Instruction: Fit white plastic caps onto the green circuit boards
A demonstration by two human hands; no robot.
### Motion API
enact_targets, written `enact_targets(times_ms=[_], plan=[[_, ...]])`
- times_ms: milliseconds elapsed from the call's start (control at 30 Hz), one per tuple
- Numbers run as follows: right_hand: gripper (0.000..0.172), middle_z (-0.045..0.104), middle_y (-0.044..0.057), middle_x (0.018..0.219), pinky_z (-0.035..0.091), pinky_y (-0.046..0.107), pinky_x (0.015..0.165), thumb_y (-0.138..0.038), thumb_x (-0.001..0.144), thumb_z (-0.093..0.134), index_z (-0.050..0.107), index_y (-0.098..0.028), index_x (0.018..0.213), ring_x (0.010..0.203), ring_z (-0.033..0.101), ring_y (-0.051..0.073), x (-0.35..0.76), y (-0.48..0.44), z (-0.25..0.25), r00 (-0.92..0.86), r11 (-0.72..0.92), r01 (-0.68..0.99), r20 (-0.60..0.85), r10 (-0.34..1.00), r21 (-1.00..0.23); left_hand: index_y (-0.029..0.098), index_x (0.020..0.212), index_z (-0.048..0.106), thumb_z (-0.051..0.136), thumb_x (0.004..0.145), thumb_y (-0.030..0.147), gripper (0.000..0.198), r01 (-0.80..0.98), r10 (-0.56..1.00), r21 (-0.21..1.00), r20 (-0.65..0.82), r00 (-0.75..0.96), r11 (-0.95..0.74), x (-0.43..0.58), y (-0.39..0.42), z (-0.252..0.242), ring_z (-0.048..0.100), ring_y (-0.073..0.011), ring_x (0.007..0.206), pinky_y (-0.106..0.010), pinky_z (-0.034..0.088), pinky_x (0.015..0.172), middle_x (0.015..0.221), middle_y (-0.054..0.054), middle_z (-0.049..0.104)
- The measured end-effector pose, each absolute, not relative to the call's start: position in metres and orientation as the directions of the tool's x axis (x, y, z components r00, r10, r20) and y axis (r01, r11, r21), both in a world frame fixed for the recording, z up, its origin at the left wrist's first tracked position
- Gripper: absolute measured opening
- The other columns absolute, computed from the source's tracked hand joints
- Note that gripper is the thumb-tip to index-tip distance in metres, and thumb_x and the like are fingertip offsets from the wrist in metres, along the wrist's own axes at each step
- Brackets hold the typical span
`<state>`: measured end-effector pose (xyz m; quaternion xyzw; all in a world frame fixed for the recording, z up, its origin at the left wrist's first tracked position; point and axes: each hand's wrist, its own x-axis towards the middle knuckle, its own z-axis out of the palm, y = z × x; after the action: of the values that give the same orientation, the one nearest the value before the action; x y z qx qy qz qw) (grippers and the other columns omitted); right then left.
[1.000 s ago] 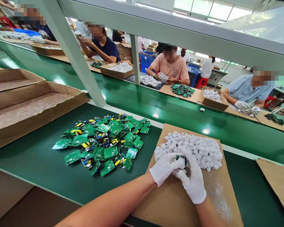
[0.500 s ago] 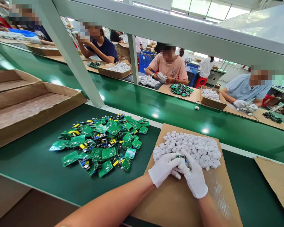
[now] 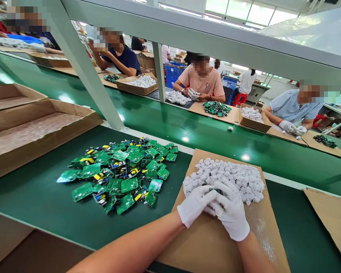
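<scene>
– On the cardboard sheet [image 3: 216,246], at the near edge of the white parts pile [image 3: 233,176]: left hand [image 3: 193,204] and right hand [image 3: 232,214], both in white gloves, pressed together.
– Grip state?
– Both closed. Fingers of both wrapped on one small green board [image 3: 216,190], only a sliver showing between the fingertips. Right fingers overlapping the left.
– Position of that board?
– Between the two hands, low over the sheet. Touching the nearest white parts or not: cannot tell.
– Rest of the bench [image 3: 39,197]?
– Left of the sheet, loose heap of green circuit boards [image 3: 122,170], apart from the hands. Farther left, two shallow cardboard trays [image 3: 36,129]. At the right edge, second cardboard sheet [image 3: 332,216], partly out of view.
– Beyond?
– Green conveyor belt [image 3: 187,125] across the middle, one white part [image 3: 230,128] lying on it. Far side: other people seated with own white piles and board heaps, hands well apart from these two.
</scene>
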<state>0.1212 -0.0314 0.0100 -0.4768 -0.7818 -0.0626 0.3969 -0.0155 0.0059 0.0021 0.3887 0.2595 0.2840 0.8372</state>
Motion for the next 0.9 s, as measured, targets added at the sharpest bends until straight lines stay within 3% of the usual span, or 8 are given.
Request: enact_targets(times_ms=[133,200,300,400,567,700,800,900], plan=[[0.016,0.052,0.004,0.126,0.044,0.045,0.092,-0.025,0.075,0.060,0.070,-0.029,0.087,0.117,0.047,0.029,0.120,-0.035,0.012,-0.221,0.500,0.772,0.572,0.790,-0.393,0.012,0.075,0.055,0.072,0.060,0.040,0.036,-0.240,0.706,0.841,-0.215,0.674,0.486,-0.015,0.006,0.005,0.055,-0.0101,0.051,-0.021,0.044,0.048,0.059,0.000,0.057],[0.024,0.050,0.005,0.129,0.046,0.041,0.092,-0.032,0.078,0.057,0.067,-0.027,0.099,0.116,0.049,0.029,0.119,-0.038,0.013,-0.193,0.473,0.703,0.497,0.846,-0.531,0.012,0.068,0.053,0.072,0.060,0.039,0.033,-0.235,0.725,0.844,-0.233,0.648,0.482,-0.016,0.006,0.008,0.054,-0.0092,0.049,-0.020,0.043,0.047,0.059,-0.001,0.057],[0.046,0.053,0.009,0.127,0.046,0.039,0.093,-0.041,0.085,0.047,0.047,-0.024,0.127,0.114,0.052,0.026,0.117,-0.041,0.011,-0.088,0.413,0.500,0.429,0.899,-0.761,0.012,0.070,0.055,0.070,0.061,0.038,0.031,-0.227,0.716,0.837,-0.250,0.652,0.498,-0.018,0.005,0.015,0.055,-0.0098,0.052,-0.020,0.045,0.047,0.064,-0.003,0.060],[0.060,0.052,0.010,0.129,0.043,0.041,0.096,-0.044,0.084,0.049,0.029,-0.023,0.137,0.118,0.049,0.025,0.116,-0.042,0.008,0.013,0.308,0.345,0.333,0.943,-0.887,0.011,0.076,0.059,0.067,0.063,0.036,0.029,-0.195,0.711,0.851,-0.257,0.655,0.488,-0.017,0.003,0.020,0.058,-0.0116,0.057,-0.019,0.045,0.047,0.068,-0.005,0.062],[0.053,0.064,0.006,0.112,0.055,0.033,0.079,-0.038,0.084,0.053,0.040,-0.022,0.133,0.097,0.062,0.023,0.116,-0.039,0.004,0.012,0.126,0.324,0.138,0.990,-0.938,0.011,0.080,0.061,0.064,0.065,0.035,0.028,-0.202,0.675,0.831,-0.252,0.694,0.519,-0.015,0.004,0.018,0.058,-0.0114,0.053,-0.020,0.045,0.046,0.065,-0.005,0.063],[0.040,0.070,0.004,0.100,0.057,0.031,0.074,-0.035,0.084,0.052,0.053,-0.022,0.123,0.089,0.066,0.022,0.119,-0.039,0.004,0.071,0.137,0.358,0.174,0.982,-0.924,0.014,0.089,0.060,0.058,0.071,0.048,0.039,-0.275,0.596,0.765,-0.172,0.784,0.582,-0.017,0.006,0.016,0.062,-0.0152,0.064,-0.025,0.050,0.055,0.073,-0.007,0.065],[0.037,0.071,0.004,0.095,0.057,0.030,0.074,-0.032,0.085,0.051,0.055,-0.023,0.121,0.089,0.066,0.021,0.120,-0.040,0.005,0.085,0.138,0.428,0.191,0.978,-0.893,0.012,0.091,0.061,0.056,0.077,0.041,0.032,-0.254,0.593,0.836,-0.102,0.798,0.486,-0.020,0.005,0.018,0.062,-0.0142,0.069,-0.022,0.048,0.060,0.077,-0.009,0.066],[0.037,0.068,0.005,0.105,0.054,0.032,0.081,-0.033,0.085,0.050,0.055,-0.023,0.120,0.097,0.063,0.021,0.121,-0.039,0.006,0.054,0.161,0.406,0.200,0.978,-0.900,0.012,0.091,0.060,0.056,0.078,0.038,0.029,-0.236,0.603,0.843,-0.125,0.788,0.484,-0.020,0.005,0.016,0.062,-0.0141,0.069,-0.022,0.048,0.057,0.079,-0.009,0.066]])
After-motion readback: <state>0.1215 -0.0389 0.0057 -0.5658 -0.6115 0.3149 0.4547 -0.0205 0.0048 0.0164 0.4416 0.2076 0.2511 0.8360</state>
